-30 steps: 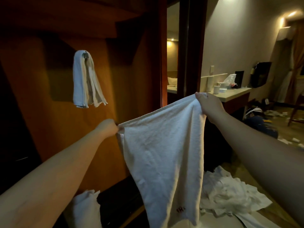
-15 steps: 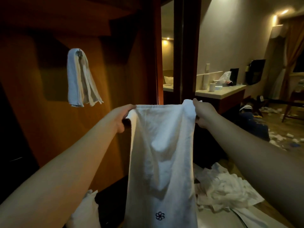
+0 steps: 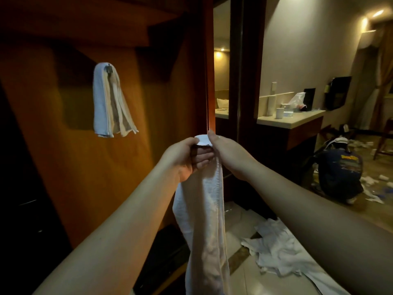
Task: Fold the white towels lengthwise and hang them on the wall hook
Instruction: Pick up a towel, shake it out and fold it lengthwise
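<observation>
- The wood wall (image 3: 70, 184) carries the hook (image 3: 109, 68), up and left of both hands, already draped with folded towels (image 3: 108, 103).
- The white towel (image 3: 204, 220) hangs folded lengthwise (a narrow strip); keep its edges aligned.
- Left hand (image 3: 187, 158) and right hand (image 3: 228, 155) meet, both clamped on its top corners.

Orange wood wall panel (image 3: 63, 167) at my left; pale-topped counter (image 3: 291, 121) right; ceiling lights (image 3: 377, 13) lit.
</observation>
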`<state>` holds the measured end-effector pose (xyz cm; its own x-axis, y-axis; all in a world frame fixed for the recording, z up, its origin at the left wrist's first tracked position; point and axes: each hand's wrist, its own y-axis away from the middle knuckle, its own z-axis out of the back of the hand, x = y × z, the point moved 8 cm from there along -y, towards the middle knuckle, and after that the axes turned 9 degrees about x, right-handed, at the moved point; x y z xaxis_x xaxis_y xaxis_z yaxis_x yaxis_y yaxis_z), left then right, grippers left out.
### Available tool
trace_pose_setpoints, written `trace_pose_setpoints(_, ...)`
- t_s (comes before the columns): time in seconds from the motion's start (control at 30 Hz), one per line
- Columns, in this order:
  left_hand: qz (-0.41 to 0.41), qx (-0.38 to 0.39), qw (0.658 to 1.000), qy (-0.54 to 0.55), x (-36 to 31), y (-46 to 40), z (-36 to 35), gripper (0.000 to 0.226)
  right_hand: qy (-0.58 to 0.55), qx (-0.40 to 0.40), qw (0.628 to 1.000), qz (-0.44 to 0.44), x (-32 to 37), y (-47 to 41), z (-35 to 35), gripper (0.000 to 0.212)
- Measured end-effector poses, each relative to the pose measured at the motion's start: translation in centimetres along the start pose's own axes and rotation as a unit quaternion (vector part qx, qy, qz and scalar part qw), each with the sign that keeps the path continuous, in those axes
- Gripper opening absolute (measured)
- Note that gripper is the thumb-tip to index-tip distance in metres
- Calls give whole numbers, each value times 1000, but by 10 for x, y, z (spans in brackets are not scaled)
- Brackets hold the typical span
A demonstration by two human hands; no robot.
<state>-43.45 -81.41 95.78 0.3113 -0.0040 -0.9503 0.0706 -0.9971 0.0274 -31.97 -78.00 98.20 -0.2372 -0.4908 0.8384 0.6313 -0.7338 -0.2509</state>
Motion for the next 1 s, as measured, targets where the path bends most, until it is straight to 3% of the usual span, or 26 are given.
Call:
trace_pose_setpoints(0.07,12,3,1000,27,1,1,-2,31,-69,57,996,-12,-4,3,-3,77)
trace_pose_setpoints(0.1,18,7,999,37,0,2,-3,31,-87,81,993,-2,-4,4,-3,72)
trace_pose_setpoints(0.2,31,19,998,46,-1,5,-8,26,-36,124,991,40,1,8,1,26)
trace_pose_setpoints(0.3,47,19,998,49,0,7,-12,29,77,109,989,59,4,12,10,47)
trace_pose_setpoints(0.5,40,8,998,56,2,10,-20,31,180,70,977,93,6,10,11,63)
trace_pose_setpoints(0.7,47,-12,997,61,6,10,-20,21,178,8,979,102,6,6,27,32)
trace_pose_setpoints(0.77,0,-20,1000,23,-3,11,-14,24,154,6,983,96,6,7,32,27)
trace_pose_setpoints(0.83,-111,-111,980,-122,-24,13,7,25,146,6,985,91,6,7,37,24)
trace_pose_setpoints(0.9,-210,-216,900,-314,-44,20,25,27,135,-6,988,74,3,6,45,17)
trace_pose_setpoints(0.93,-212,-226,881,-359,-45,17,31,39,123,-13,990,64,1,5,51,15)
trace_pose_setpoints(1.0,-143,-159,922,-324,-27,2,42,72,67,-20,996,51,-4,2,61,18)
